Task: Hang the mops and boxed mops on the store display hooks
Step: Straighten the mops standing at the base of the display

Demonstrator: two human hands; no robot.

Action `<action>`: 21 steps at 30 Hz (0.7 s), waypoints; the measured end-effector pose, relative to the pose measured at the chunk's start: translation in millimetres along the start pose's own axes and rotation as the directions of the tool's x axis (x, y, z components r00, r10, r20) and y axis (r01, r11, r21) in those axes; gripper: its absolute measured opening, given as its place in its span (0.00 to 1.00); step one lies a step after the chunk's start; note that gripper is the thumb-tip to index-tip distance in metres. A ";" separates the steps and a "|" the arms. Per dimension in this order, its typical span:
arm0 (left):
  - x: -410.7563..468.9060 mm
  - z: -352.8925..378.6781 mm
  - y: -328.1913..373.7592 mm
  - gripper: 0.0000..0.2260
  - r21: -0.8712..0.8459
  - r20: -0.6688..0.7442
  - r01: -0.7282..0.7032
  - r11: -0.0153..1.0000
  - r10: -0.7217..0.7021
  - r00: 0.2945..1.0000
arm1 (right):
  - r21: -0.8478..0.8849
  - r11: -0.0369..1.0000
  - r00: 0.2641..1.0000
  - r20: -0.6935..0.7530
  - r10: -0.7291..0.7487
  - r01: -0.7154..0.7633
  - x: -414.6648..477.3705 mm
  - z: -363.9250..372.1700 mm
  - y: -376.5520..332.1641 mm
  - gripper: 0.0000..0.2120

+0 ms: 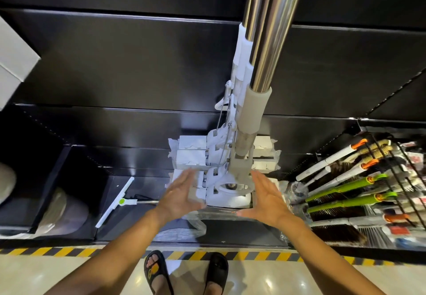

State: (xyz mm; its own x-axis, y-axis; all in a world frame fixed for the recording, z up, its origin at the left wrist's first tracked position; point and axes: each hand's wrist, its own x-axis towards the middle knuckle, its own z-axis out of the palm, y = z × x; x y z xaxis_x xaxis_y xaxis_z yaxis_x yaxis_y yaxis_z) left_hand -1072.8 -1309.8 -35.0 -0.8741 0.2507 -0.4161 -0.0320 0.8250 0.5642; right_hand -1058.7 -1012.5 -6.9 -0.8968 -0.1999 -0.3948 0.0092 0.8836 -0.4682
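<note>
Head view — mops (230, 151) hang between left hand (182, 194) and right hand (268, 200) (fingers (260, 180) straight, released).

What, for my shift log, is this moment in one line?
left hand: open, beside mop heads | right hand: open, opposite side | mops: poles upright, bunched | contact: cannot tell

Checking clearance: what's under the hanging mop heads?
Crumpled clear plastic wrap on the black base shelf. The mop heads, left hand and right hand cover whatever lies directly beneath.
</note>
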 end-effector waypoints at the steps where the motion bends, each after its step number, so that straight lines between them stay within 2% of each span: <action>1: 4.4 3.2 13.0 0.51 -0.006 0.017 -0.061 0.998 0.061 0.998 | 0.093 0.994 0.998 -0.033 -0.058 0.061 1.7 0.8 -8.5 0.60; 3: 15.9 12.0 31.1 0.50 -0.007 0.034 -0.118 0.993 0.118 0.992 | 0.236 0.968 0.993 -0.092 -0.070 0.090 7.5 5.2 -16.9 0.52; 5: 25.4 16.5 38.4 0.49 -0.008 -0.013 -0.111 0.994 0.111 0.994 | 0.270 0.960 0.992 -0.115 -0.049 0.079 11.2 3.6 -22.0 0.49; 13: 32.3 20.8 42.3 0.46 0.003 -0.050 -0.064 0.998 0.064 0.997 | 0.271 0.960 0.995 -0.087 -0.042 0.064 18.9 -2.2 -11.8 0.46; 21: 27.3 21.5 42.9 0.44 -0.102 -0.042 -0.014 0.995 0.010 0.999 | 0.327 0.945 0.998 -0.064 0.001 0.020 16.9 -3.2 -16.2 0.45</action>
State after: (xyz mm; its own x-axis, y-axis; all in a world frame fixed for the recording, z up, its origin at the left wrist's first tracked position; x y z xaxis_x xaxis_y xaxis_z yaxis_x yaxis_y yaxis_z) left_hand -1087.6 -1256.7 -37.5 -0.8937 0.2377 -0.3805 -0.0690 0.7651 0.6402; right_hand -1075.4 -1028.9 -3.5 -0.9232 -0.1719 -0.3437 0.1352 0.6920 -0.7091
